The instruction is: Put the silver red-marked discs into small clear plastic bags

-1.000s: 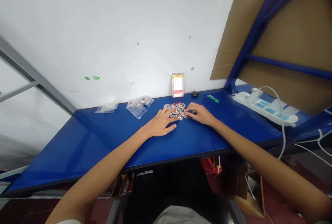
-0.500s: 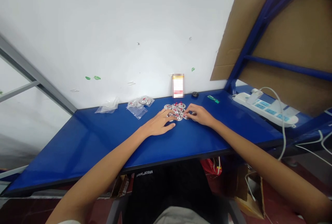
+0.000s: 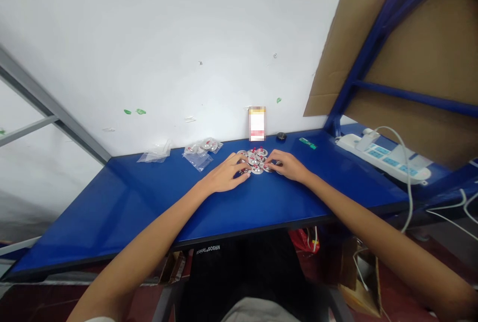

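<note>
Several round, shiny silver discs with domed middles and red loops (image 3: 256, 168) lie close together on the blue table (image 3: 157, 197). They look like small finger cymbals. From the left, my left hand (image 3: 226, 172) reaches over the edge of the group; its fingers are bent and apart from the thumb, with a disc partly hidden under them. On the right side, my right hand (image 3: 289, 165) has thumb and forefinger together at the rim of one disc. Another disc is partly covered by that hand.
Clear plastic bags with more silver discs (image 3: 203, 150) lie left of the group, with flat clear bags (image 3: 156, 153) farther left. A blurred card (image 3: 257, 124) leans on the wall. Behind on the right are a black round object (image 3: 281, 136), a green item (image 3: 308, 143) and a power strip (image 3: 384, 158).
My left hand has drawn slightly back to the left and its fingers have curled more, showing more of the discs. My right hand has hardly moved.
</note>
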Demonstrator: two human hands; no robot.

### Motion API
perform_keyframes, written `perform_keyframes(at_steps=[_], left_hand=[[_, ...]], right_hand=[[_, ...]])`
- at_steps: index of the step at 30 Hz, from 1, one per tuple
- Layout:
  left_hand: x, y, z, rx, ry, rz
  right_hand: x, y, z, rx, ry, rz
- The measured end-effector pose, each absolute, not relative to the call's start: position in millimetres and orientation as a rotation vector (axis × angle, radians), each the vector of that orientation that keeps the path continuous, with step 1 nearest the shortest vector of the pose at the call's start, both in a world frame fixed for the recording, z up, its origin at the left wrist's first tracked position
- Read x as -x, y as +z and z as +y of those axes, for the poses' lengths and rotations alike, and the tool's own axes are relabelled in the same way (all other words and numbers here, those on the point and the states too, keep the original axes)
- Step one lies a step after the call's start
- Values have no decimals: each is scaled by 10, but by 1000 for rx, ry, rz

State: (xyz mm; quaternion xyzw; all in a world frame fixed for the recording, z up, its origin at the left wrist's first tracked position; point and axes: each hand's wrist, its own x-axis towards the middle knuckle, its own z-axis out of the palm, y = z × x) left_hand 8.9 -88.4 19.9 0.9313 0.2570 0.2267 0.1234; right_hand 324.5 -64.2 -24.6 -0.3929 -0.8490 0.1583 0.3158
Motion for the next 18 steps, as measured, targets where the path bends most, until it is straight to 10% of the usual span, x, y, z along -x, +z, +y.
perform_keyframes(at_steps=[18], left_hand=[[-17, 210, -735, -2203, 1121, 913]], right_hand=[[-2348, 328, -606, 950, 749, -1887]])
